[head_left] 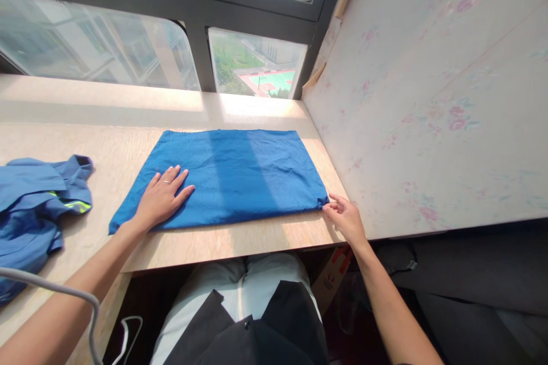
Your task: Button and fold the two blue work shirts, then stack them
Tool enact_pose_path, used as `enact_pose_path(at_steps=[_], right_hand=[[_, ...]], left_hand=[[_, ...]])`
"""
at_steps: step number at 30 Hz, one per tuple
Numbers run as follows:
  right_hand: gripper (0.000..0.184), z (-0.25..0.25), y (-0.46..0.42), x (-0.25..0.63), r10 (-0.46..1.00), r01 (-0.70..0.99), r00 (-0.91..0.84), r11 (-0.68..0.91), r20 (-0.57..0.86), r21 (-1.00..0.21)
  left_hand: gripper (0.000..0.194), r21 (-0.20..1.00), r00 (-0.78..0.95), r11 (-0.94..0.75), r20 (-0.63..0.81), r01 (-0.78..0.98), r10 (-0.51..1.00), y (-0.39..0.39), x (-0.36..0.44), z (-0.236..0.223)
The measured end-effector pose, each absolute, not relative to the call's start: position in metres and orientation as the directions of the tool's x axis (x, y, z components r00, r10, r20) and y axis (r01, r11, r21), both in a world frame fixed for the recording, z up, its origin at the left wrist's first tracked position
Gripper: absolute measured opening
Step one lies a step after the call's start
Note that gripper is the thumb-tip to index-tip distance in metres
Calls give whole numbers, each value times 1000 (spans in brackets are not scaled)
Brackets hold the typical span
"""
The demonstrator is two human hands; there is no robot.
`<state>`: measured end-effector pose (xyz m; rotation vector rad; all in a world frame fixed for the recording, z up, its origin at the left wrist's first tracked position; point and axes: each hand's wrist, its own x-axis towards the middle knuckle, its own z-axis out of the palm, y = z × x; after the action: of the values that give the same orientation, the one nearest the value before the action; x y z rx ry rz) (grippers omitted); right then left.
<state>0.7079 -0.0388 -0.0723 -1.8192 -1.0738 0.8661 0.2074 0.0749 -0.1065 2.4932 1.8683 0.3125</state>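
A blue piece of cloth (226,177), laid out flat in a wide shape with a seamed far edge, lies on the pale wooden tabletop (188,251). My left hand (161,197) rests palm down on its left part, fingers spread, a ring on one finger. At the near right corner, my right hand (343,214) pinches the blue cloth between thumb and fingers, and the fabric bunches up there. What kind of article the cloth is cannot be made out.
A crumpled blue garment (38,199) with yellow-green trim lies at the left. A grey cable (81,292) crosses the lower left. Windows (257,63) stand behind the tabletop, and a flowered wall (428,97) borders its right side. A paper bag (331,276) sits below.
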Motion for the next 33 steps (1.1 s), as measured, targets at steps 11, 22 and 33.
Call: enact_pose_path(at_steps=[11,22,33], right_hand=[[53,-71,-38,741,965,456,173,-254,-195,-853],[51,-72,-33,733,981,465,163,-174,-109,-868],[40,-62,-23,748,974,444,129,-224,-185,-868]], left_hand=[[71,76,285,-296,130,952,950,75,208,-103],[74,83,276,-289,138,954,951,74,211,-99],[75,109,270,-284,129,953,954,74,211,-97]])
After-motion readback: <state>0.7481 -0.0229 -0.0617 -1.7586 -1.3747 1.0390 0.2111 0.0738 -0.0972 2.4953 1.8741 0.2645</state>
